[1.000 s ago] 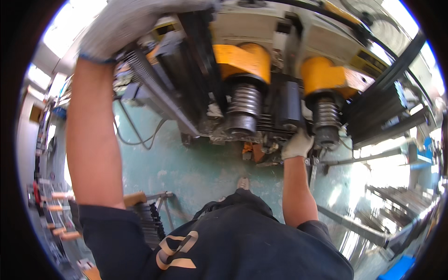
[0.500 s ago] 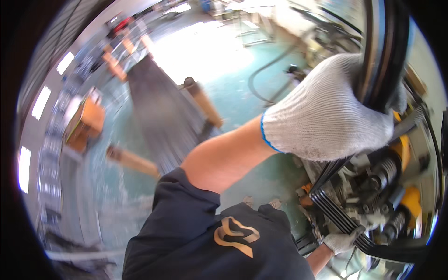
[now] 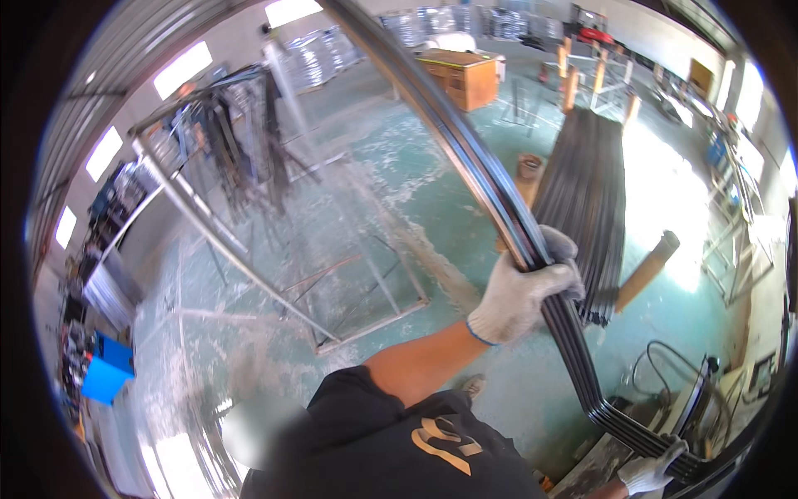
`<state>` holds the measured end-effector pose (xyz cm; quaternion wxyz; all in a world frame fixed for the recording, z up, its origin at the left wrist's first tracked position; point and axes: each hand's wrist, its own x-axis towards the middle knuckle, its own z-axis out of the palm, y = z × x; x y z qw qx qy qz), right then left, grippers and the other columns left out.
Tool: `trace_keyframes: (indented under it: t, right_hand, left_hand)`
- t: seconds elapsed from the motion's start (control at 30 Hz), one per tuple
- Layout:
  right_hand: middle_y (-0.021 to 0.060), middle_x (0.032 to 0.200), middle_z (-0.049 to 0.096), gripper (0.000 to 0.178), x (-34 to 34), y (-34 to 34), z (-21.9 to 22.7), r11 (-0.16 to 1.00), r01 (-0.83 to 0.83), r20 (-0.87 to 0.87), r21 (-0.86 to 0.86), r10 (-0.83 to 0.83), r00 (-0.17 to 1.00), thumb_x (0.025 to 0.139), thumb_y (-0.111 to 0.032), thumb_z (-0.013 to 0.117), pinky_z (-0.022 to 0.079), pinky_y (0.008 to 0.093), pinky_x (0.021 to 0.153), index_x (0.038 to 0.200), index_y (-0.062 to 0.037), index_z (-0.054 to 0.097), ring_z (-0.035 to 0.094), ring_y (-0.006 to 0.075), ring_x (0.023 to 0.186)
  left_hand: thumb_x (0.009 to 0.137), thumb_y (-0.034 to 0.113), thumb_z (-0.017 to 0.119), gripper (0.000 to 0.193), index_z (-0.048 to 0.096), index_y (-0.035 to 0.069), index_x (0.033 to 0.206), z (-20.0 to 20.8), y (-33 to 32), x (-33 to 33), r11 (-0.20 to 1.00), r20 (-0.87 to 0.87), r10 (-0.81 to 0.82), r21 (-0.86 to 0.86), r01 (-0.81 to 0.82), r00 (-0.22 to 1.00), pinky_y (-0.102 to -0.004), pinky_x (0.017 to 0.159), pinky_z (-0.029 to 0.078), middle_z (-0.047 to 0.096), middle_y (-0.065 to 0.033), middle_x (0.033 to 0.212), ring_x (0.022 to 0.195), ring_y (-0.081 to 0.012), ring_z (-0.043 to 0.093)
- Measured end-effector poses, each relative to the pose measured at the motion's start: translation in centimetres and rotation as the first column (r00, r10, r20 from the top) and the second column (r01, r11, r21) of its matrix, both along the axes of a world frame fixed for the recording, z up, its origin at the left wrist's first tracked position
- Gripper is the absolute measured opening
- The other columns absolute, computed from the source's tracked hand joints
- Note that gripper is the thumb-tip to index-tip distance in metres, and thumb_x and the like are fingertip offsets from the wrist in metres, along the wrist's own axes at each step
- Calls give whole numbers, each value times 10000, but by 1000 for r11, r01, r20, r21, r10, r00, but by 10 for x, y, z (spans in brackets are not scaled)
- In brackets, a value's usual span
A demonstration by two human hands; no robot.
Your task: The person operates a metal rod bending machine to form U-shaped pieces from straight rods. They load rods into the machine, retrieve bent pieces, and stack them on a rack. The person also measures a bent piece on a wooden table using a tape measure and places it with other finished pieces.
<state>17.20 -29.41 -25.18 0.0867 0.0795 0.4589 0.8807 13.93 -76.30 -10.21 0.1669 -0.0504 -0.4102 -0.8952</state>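
Observation:
A bundle of several long dark metal bars (image 3: pixel 573 358) crosses in front of me from the top of the view to the lower right. It has a sharp bend low down, and its upper length shines. My left hand (image 3: pixel 528 287), in a whitish knit glove with a blue cuff edge, wraps round the bundle above the bend. Below the bend, at the lower right, my gloved right hand (image 3: pixel 652 470) grips the same bars, its fingers partly hidden. Both ends of the bundle are hard to make out.
A stack of long dark bars (image 3: pixel 586 191) lies ahead between brown posts (image 3: pixel 648 270). To the left stands a metal rack (image 3: pixel 216 241) with dark strips hanging from it. Farther off are an orange-brown cabinet (image 3: pixel 461 79) and a blue bin (image 3: pixel 108 366). A hose (image 3: pixel 657 358) curls at the right.
My view has swung to the left, so the rack shows and the yellow-parted machinery is gone. My left hand is lower and farther from my head, still round the bars. My right hand stays on them.

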Motion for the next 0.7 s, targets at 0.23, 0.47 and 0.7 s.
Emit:
trace_keyframes:
  t: [0.23,0.47,0.7]
  right_hand:
    - [112,1078,774,396,-79,-190,64,-524,-297,-264,798,-748,609,1119,-290,806,604,343,829,1266,73,747,710,176,891]
    - [92,1040,773,394,-92,-409,195,-724,32,-512,689,-455,728,1120,-293,787,577,333,828,1294,56,734,715,186,919]
    - [92,1032,769,330,-81,-703,304,-895,338,-890,292,-125,438,1048,-247,817,577,369,817,1241,10,742,717,227,902]
  left_hand:
    - [914,-57,683,327,669,-26,1240,3,-164,114,888,52,447,96,-450,893,-501,839,671,732,-168,946,864,-341,784]
    - [977,1,659,217,649,-12,1193,24,-358,170,819,50,524,246,-519,850,-510,819,649,730,-198,960,889,-374,767]
    - [1081,179,654,234,694,-52,1079,26,-561,216,857,-87,501,187,-480,861,-626,1075,622,800,-266,1127,1169,-453,778]
